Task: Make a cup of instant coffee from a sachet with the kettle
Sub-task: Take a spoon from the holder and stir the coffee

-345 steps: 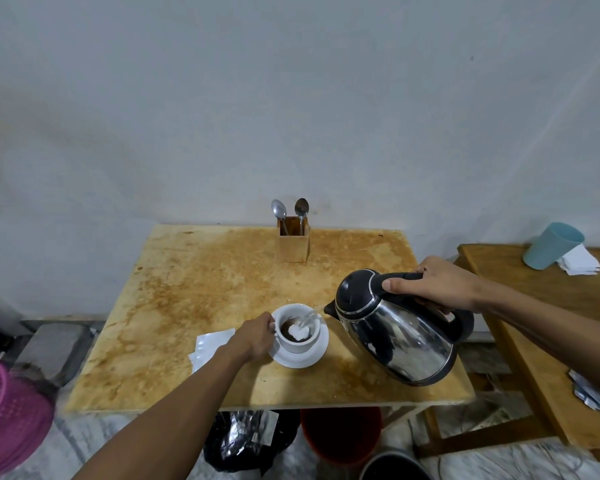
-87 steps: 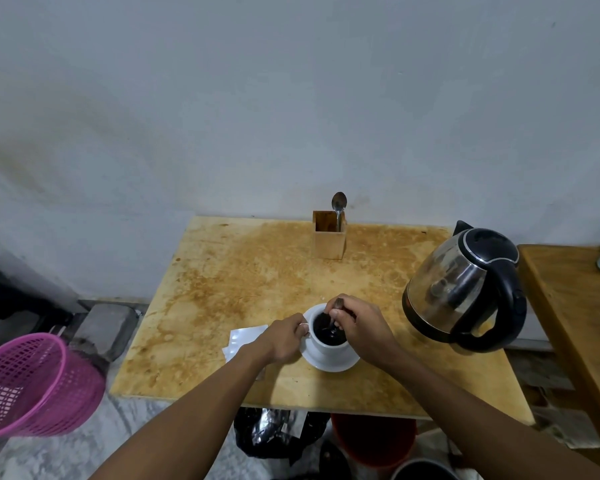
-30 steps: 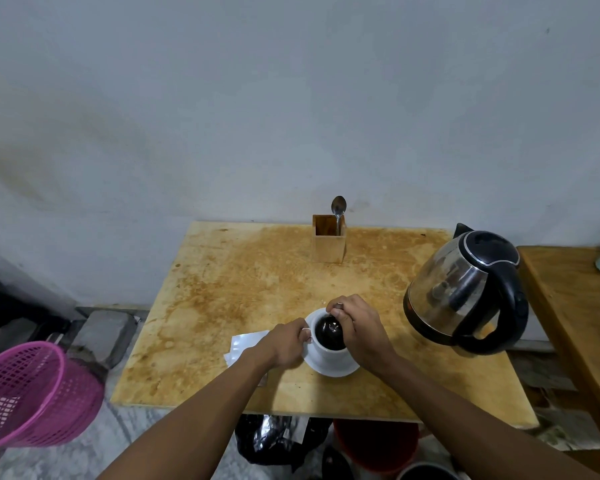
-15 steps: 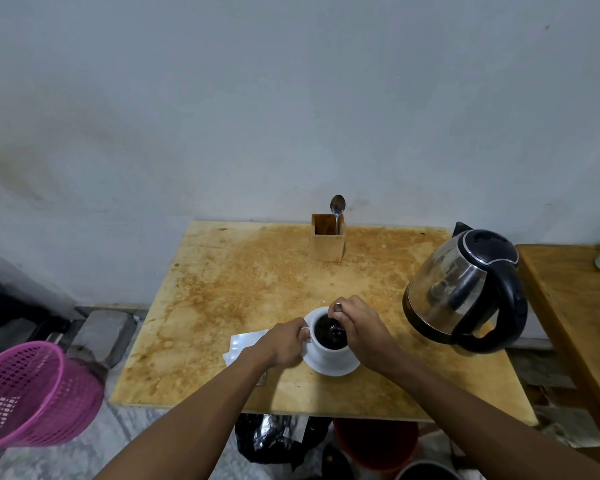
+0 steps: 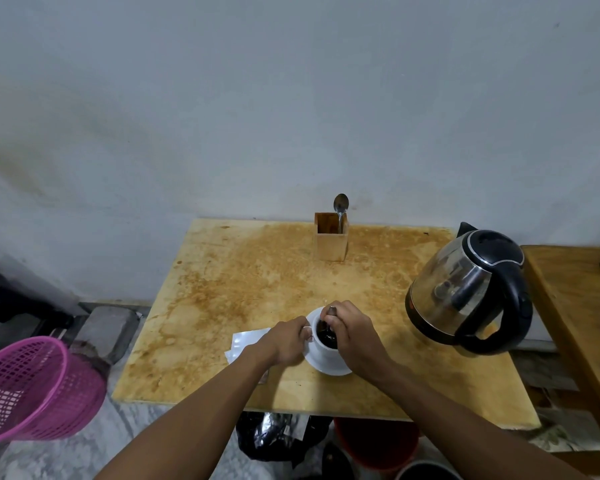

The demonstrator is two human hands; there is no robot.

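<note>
On the floor at the far left a pink plastic basket (image 5: 32, 389) leans, well clear of the work. On the stained wooden counter (image 5: 222, 289), an opened white sachet (image 5: 246, 341) lies flat, partly under the left wrist; it looks light and limp and would slide at a touch.

The left hand (image 5: 286, 342) is closed on the handle side of the white coffee cup (image 5: 321, 348), fingers curled in to steady it. The cup sits on a white saucer (image 5: 329, 367) near the front edge of the counter, filled with dark coffee. It is likely ceramic: stiff, breakable, hot through the wall, and loose on its smooth saucer, so the handle is the sensible place to hold, and both pieces should be lifted level by the saucer rim.

The right hand (image 5: 352, 332) hangs over the cup with fingertips pinched on the stem of a teaspoon (image 5: 331, 311), its bowl down in the liquid; this looks like stirring. The thin metal stem will warm and is slick, so a light pinch high up suits it.

Behind, a wooden holder (image 5: 329, 242) carries one spare spoon (image 5: 341, 204) upright. At the right, the steel kettle (image 5: 465, 292) stands apart from the cup, best taken by its black handle.
</note>
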